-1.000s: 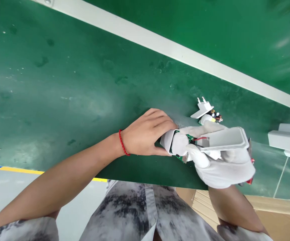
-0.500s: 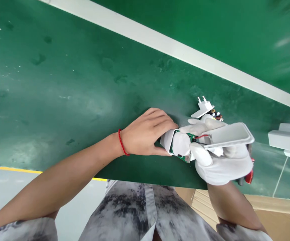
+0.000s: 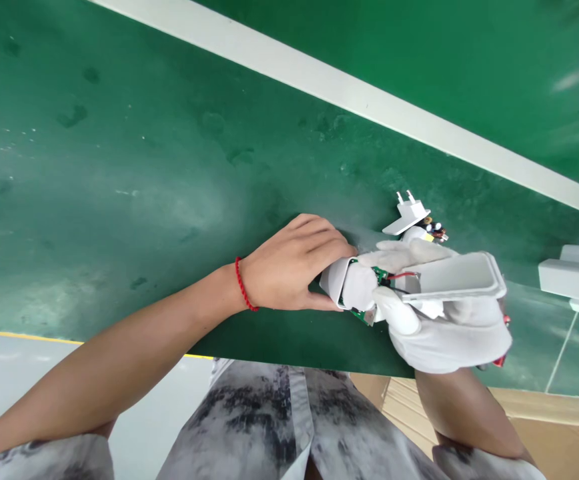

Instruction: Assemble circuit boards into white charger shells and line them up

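My bare left hand point(image 3: 292, 267), with a red string round the wrist, is closed on a small white plastic cap point(image 3: 333, 281) at the near edge of the green belt point(image 3: 169, 167). My right hand point(image 3: 444, 327), in a white glove, grips a white open charger shell point(image 3: 452, 275) together with a green circuit board point(image 3: 377, 277) that carries red and black wires. The two hands meet, with the cap pressed against the board's end. Part of the board is hidden by my gloved fingers.
Another white plug part point(image 3: 409, 215) with two pins lies on the belt just behind my right hand, beside a small board with components point(image 3: 434, 230). White blocks point(image 3: 577, 277) sit at the right edge. A white strip point(image 3: 349, 93) crosses the belt. Cardboard point(image 3: 544, 427) lies below.
The shell in my right hand tilted up slightly, then came back down. My left hand stayed in place on the cap.
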`<state>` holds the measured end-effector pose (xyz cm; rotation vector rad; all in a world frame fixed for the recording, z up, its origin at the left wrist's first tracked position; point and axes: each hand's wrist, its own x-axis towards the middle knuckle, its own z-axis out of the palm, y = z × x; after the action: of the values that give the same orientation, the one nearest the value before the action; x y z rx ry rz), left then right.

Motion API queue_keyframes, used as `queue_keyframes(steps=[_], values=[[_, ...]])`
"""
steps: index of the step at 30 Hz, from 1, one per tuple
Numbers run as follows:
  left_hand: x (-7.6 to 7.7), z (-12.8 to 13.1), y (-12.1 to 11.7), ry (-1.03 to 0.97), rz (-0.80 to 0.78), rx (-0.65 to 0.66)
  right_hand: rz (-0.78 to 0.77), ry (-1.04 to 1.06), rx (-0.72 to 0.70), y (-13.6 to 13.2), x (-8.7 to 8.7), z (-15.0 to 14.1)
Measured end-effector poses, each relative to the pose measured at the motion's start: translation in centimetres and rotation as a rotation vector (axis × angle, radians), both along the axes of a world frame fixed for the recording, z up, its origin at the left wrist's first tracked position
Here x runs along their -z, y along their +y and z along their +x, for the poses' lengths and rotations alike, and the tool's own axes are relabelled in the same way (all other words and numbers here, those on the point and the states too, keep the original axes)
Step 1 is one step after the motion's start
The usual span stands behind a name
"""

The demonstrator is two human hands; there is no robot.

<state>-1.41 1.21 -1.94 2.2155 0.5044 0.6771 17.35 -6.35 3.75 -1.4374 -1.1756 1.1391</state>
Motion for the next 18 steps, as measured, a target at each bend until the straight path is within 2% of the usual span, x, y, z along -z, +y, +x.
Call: queue_keyframes(steps=[2,7,13,16,18], values=[[0.0,0.0,0.0,-0.020,0.005,-0.002,0.031,-0.008,0.016,-0.4,0.4,0.1],[0.0,0.0,0.0,-0.054,0.009,-0.006,0.160,-0.037,-0.054,-0.5,0.6,0.2],[0.0,0.0,0.0,-0.069,0.022,-0.008,0.063,-0.082,-0.037,-0.2,0.2,-0.3],[0.0,0.0,0.0,-0.056,0.015,-0.004,0.021,-0.022,-0.121,0.8,-0.5,-0.4],[0.1,0.0,0.0,-0.052,0.012,-0.003,-0.008,-0.082,-0.206,1.4,-1.1,-0.4]])
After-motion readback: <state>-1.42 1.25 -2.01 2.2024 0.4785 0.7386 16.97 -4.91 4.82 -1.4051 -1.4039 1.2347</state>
